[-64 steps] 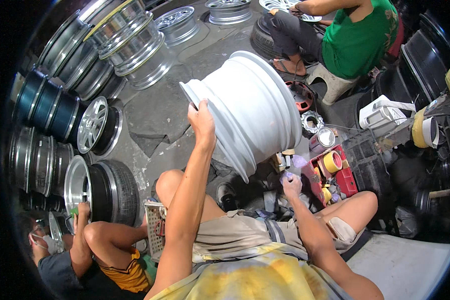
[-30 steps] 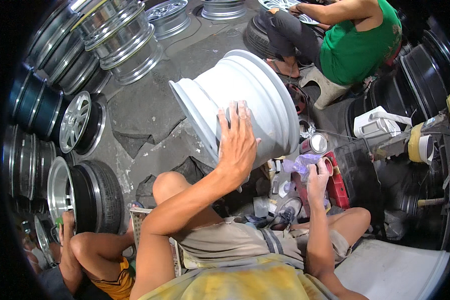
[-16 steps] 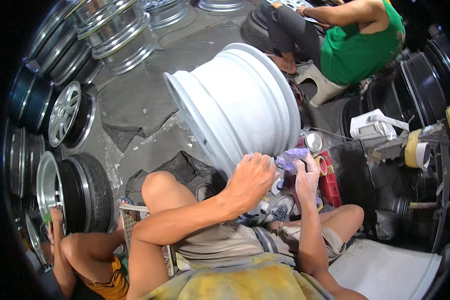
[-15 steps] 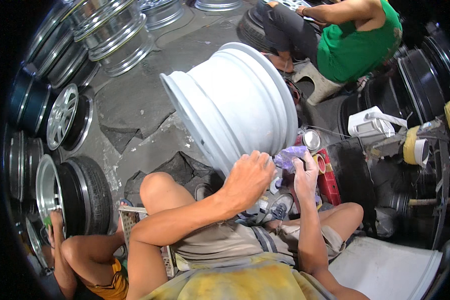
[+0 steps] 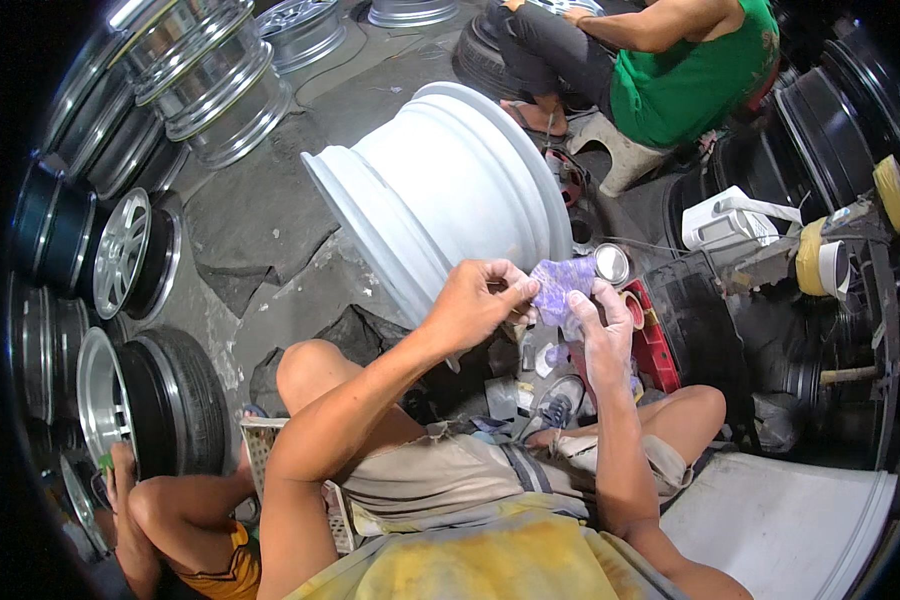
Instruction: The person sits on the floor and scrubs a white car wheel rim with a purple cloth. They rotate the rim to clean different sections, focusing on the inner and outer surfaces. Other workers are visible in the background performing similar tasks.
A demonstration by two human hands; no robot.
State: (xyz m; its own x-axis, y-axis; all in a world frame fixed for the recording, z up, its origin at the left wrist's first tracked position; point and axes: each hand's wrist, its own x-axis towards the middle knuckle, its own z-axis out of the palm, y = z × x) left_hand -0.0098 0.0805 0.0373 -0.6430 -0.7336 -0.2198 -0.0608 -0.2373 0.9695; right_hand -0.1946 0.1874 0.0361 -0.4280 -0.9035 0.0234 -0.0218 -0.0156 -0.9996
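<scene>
A crumpled, dust-whitened piece of purple sandpaper [image 5: 562, 284] is stretched between my two hands. My left hand [image 5: 478, 302] pinches its left edge between thumb and fingers. On the other side, my right hand [image 5: 604, 328] grips its right part, the thumb lying over the front; pale dust coats these fingers. Just beyond my hands a large light-grey wheel rim [image 5: 450, 185] lies on its side on the floor, apart from both hands. Below the sandpaper, a few small scraps [image 5: 552, 357] lie on the floor by my shoe [image 5: 560, 400].
An open can [image 5: 611, 263] and a red box [image 5: 656, 340] holding tape rolls stand right of my hands. A white jug-like container [image 5: 728, 220] is farther right. Stacked rims [image 5: 205, 90] and a tyre [image 5: 185, 400] line the left. Co-workers sit at the far right [image 5: 675, 80] and lower left [image 5: 185, 515].
My left hand has turned from a knuckles-up fist to a pinch on the sandpaper's edge. The sandpaper, bunched before, is now spread wider. The whole view has shifted slightly.
</scene>
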